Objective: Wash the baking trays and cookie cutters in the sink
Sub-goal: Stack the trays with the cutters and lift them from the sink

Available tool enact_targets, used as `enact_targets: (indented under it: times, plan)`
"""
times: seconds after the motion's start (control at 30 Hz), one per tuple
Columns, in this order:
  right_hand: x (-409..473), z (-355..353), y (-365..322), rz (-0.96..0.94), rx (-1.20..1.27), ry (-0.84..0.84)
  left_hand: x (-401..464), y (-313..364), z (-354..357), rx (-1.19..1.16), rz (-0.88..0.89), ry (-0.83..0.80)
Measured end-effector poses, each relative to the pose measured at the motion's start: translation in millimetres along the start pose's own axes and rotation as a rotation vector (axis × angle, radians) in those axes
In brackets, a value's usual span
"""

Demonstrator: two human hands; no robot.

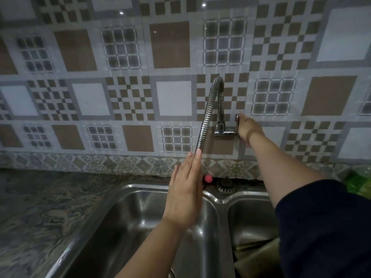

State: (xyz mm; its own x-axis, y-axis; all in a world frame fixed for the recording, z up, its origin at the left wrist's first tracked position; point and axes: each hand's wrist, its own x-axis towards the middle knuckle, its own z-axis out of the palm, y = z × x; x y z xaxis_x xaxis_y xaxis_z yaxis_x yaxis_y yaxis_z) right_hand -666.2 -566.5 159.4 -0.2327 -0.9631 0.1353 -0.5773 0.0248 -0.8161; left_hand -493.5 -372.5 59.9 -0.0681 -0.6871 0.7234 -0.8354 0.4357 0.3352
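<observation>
Sink [140, 199] beneath flat left hand [185, 193], right hand [248, 128] on tap handle [238, 125].

You see a patterned tile wall [172, 47], a marbled countertop [40, 207], a small pink object [208, 178], and a green bottle [359, 181] at right.

Wall [172, 49] behind counter fully tiled: patchwork of brown squares, white squares, brown-white checkers, grey window-grid panels, all framed in grey bands. Glossy surface, small bright light glints near top. Narrow ornamental border strip [124, 164] with floral medallions runs along wall foot. Counter [36, 207] dark marbled stone, swirled grey-brown veining, meets border strip at back edge. Lighting dim, cool, slight blur toward picture edges.
</observation>
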Motion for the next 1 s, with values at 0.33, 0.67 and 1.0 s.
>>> enact_targets:
  times: [0.33, 0.67, 1.0]
  plan:
    - [-126.5, -33.3, 105.7, 0.191, -0.183, -0.273, -52.3, 62.7, 19.8, 0.166, -0.388, -0.100]
    - [-259.2, -103.5, 217.3, 0.357, -0.309, -0.367, -103.7, 153.6, 67.7, -0.054, -0.435, -0.803]
    - [-323.9, -137.0, 277.3, 0.356, -0.426, -0.472, -147.9, 200.7, 88.9, -0.172, -0.228, -1.388]
